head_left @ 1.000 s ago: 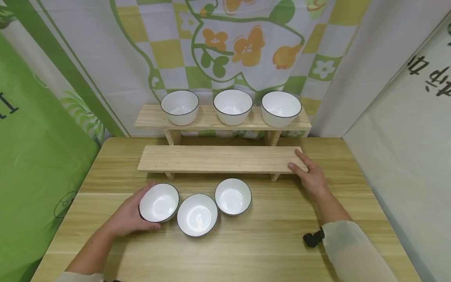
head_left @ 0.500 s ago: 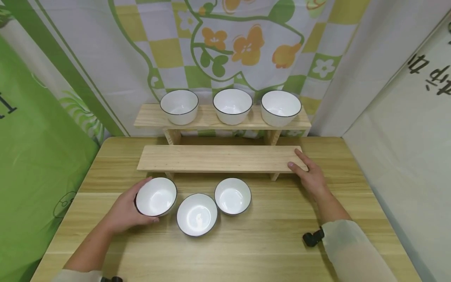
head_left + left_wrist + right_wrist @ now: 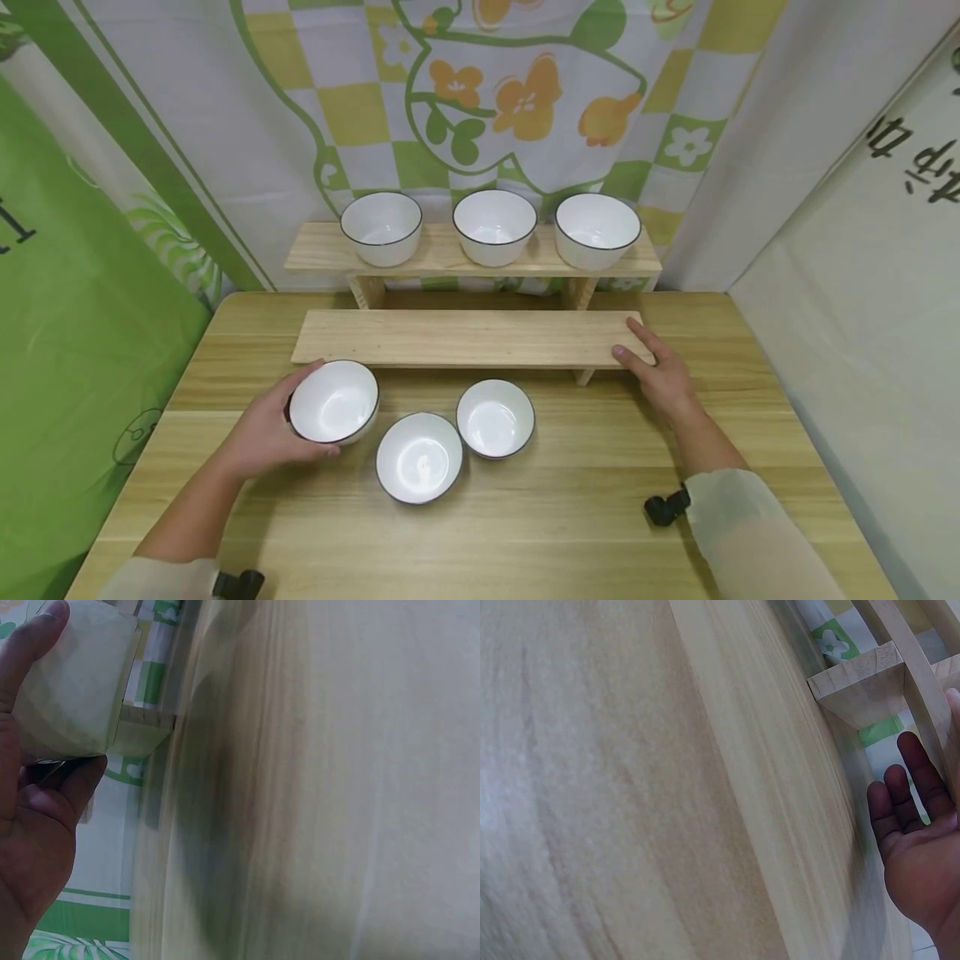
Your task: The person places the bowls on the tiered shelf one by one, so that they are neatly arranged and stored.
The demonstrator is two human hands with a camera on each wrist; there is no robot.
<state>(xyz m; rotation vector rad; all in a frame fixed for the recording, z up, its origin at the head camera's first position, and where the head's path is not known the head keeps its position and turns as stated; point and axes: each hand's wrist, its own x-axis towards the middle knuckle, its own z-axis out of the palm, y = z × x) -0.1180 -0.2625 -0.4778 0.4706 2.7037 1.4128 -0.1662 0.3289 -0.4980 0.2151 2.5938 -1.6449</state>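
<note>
My left hand (image 3: 266, 429) grips a white bowl (image 3: 335, 402) with a dark rim by its left side, thumb at the near side and fingers at the far side. The bowl hangs above the table, tilted slightly, close to the front left of the lower wooden shelf (image 3: 465, 337). In the left wrist view its outer wall (image 3: 79, 682) shows between thumb and fingers. At the shelf's right end, my right hand (image 3: 663, 379) rests with thumb and forefinger on the board; its other fingers (image 3: 922, 776) stretch out below the board in the right wrist view.
Two similar bowls stand on the table: one in front (image 3: 420, 458), one to its right (image 3: 496, 419). The upper shelf (image 3: 442, 262) bears three more: left (image 3: 382, 229), middle (image 3: 495, 227) and right (image 3: 597, 232). A patterned cloth (image 3: 517, 108) hangs behind.
My left hand has lifted the bowl off the table and carried it away from me, towards the lower shelf's left part. The right hand and the other bowls have stayed put.
</note>
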